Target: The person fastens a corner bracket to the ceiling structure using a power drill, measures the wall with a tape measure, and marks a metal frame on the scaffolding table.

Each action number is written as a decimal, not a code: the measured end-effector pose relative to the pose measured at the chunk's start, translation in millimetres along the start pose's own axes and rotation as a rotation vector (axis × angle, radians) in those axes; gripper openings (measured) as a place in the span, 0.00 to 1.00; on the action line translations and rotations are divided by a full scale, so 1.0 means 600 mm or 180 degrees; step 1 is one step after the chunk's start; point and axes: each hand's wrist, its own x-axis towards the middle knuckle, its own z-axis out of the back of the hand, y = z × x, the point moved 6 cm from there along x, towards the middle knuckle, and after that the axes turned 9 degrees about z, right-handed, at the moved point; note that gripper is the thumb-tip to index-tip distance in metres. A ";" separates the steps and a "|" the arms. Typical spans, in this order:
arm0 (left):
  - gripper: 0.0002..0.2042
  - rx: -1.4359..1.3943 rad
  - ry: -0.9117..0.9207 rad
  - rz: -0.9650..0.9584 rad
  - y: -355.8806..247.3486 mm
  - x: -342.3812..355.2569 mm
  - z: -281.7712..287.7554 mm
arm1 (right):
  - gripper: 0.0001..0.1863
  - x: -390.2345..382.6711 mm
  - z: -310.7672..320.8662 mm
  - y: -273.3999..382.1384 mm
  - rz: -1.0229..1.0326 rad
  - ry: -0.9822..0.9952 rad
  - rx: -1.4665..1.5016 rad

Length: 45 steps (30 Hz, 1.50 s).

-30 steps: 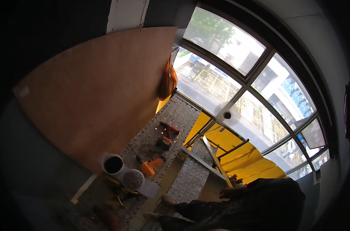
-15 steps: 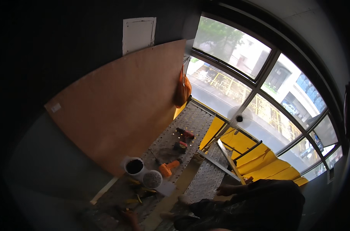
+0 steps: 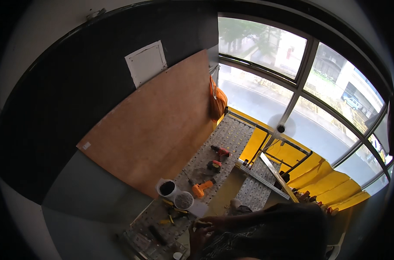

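My left hand (image 3: 197, 237) and my right hand (image 3: 210, 223) meet low in the middle of the view, in front of my dark top. Their fingers are bent around something small and dim between them, which I cannot make out. Just beyond them, on a perforated metal platform (image 3: 237, 130), are two white tubs: one with a dark inside (image 3: 166, 188) and one full of small grey pieces (image 3: 184, 200). An orange drill (image 3: 202, 187) lies beside the tubs. Yellow-and-black hand tools (image 3: 172, 213) lie close to my hands.
A red and black drill (image 3: 220, 151) and another red and black tool (image 3: 214, 165) lie farther along the platform. A brown board (image 3: 153, 125) leans on the left wall. An orange bag (image 3: 218, 102) hangs by the windows. Metal rails (image 3: 266, 180) and yellow sheeting (image 3: 309, 173) stand to the right.
My hands, apart before, have come together; the left moved up and right from the platform's near end, the right moved left. The view has shifted, showing more of the wall.
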 end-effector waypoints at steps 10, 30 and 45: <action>0.19 -0.2007 -0.0151 0.1714 -0.210 0.189 -0.226 | 0.32 -0.031 0.264 0.083 0.0859 0.0289 -0.0400; 0.18 -0.0435 -0.0518 0.0860 -0.234 0.257 -0.335 | 0.29 -0.113 0.473 0.107 0.1074 0.0746 -0.2530; 0.11 -0.2625 -0.2851 0.0154 -0.255 0.152 -0.072 | 0.19 -0.141 0.587 -0.085 0.0963 0.1867 -0.3043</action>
